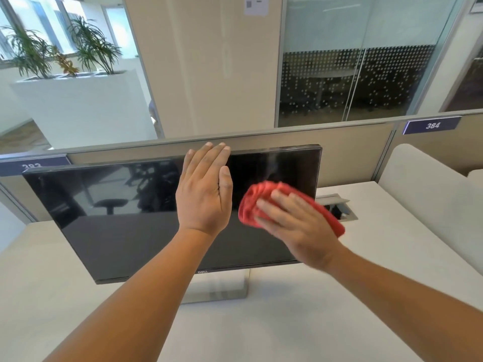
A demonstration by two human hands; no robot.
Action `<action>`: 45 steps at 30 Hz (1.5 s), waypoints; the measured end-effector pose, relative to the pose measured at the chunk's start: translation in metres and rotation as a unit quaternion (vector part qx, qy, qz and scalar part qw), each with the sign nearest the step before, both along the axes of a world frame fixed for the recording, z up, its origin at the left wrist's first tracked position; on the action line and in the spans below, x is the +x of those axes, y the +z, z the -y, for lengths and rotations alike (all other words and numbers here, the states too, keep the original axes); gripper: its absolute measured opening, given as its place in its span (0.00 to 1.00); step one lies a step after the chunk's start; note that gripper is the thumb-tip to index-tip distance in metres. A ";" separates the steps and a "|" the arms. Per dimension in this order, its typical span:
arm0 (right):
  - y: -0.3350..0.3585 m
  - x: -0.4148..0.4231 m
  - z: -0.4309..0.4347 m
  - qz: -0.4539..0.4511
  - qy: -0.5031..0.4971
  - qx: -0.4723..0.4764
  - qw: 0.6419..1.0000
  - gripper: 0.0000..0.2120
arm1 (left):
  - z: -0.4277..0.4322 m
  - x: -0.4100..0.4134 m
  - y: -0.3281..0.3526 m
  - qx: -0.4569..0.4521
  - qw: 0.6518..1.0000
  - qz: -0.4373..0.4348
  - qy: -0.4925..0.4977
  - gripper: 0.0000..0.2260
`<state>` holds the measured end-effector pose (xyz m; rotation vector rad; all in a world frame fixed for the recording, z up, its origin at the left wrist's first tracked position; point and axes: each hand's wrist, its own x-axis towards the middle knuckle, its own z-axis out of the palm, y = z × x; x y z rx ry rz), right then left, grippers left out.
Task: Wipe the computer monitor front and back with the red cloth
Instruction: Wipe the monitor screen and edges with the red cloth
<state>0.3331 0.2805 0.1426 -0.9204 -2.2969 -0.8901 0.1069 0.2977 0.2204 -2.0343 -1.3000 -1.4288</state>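
A black computer monitor (117,218) stands on a silver stand (222,286) on the white desk, its dark screen facing me. My left hand (206,189) is flat with straight fingers, fingertips at the monitor's top edge near the middle. My right hand (292,223) presses a bunched red cloth (251,205) against the right part of the screen with straight fingers. The back of the monitor is hidden.
The white desk (261,322) spreads below the monitor. A beige partition (352,150) runs behind it with number plates. A cable hatch (339,207) sits open to the right of the monitor. A white divider (431,205) rises at right.
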 end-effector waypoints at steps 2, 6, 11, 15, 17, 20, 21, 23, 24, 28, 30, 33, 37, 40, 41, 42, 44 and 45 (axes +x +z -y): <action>-0.032 0.011 0.016 0.103 0.004 -0.070 0.992 0.29 | 0.001 0.000 0.001 -0.007 1.000 -0.002 0.004 0.21; -0.061 0.033 0.036 0.172 -0.051 -0.135 0.975 0.39 | 0.006 0.000 0.002 -0.019 1.000 -0.006 0.006 0.21; -0.023 0.047 0.018 0.005 -0.038 -0.045 0.998 0.24 | 0.007 0.000 0.005 -0.039 0.999 -0.005 0.012 0.21; 0.029 0.024 -0.006 -0.112 -0.054 0.029 0.992 0.20 | 0.009 0.000 0.006 -0.049 0.999 0.000 0.011 0.22; 0.044 0.004 -0.012 -0.122 -0.040 0.055 0.990 0.20 | 0.010 -0.001 0.008 -0.058 0.998 0.007 0.009 0.22; 0.046 -0.032 -0.015 -0.103 0.001 0.050 0.993 0.19 | 0.009 -0.001 0.011 -0.069 0.998 0.005 0.006 0.23; 0.044 -0.043 -0.014 -0.089 0.018 0.036 0.995 0.20 | 0.009 -0.001 0.011 -0.071 0.997 0.001 0.008 0.23; 0.036 -0.062 -0.011 -0.027 0.049 -0.009 0.998 0.23 | 0.010 -0.001 0.012 -0.078 0.997 0.000 0.010 0.23; 0.031 -0.070 -0.008 0.011 0.060 -0.037 0.997 0.25 | 0.010 0.000 0.012 -0.082 0.997 0.005 0.010 0.23; -0.003 -0.080 0.005 0.141 0.078 -0.103 0.982 0.28 | 0.013 0.004 0.012 -0.091 0.995 0.031 0.005 0.23; -0.023 -0.065 0.009 0.195 0.073 -0.104 0.972 0.26 | 0.015 0.003 0.012 -0.092 0.995 0.022 0.006 0.23; -0.047 -0.024 0.017 0.234 0.059 -0.112 0.964 0.24 | 0.016 0.001 0.013 -0.101 0.995 0.014 0.004 0.23; -0.058 0.033 0.029 0.239 0.021 -0.147 0.960 0.28 | 0.019 0.002 0.015 -0.103 0.995 0.013 0.007 0.23; -0.060 0.064 0.040 0.199 -0.014 -0.166 0.966 0.31 | 0.020 0.003 0.015 -0.104 0.994 0.017 0.008 0.23; -0.060 0.071 0.043 0.189 -0.026 -0.167 0.967 0.31 | 0.020 0.003 0.015 -0.105 0.994 0.021 0.009 0.23; -0.061 0.075 0.046 0.183 -0.036 -0.168 0.968 0.31 | 0.020 0.004 0.016 -0.105 0.994 0.023 0.010 0.23; -0.061 0.079 0.049 0.172 -0.050 -0.163 0.970 0.32 | 0.021 0.004 0.016 -0.103 0.994 0.027 0.009 0.23; -0.058 0.079 0.048 0.163 -0.048 -0.155 0.973 0.32 | 0.021 0.004 0.016 -0.103 0.994 0.029 0.008 0.23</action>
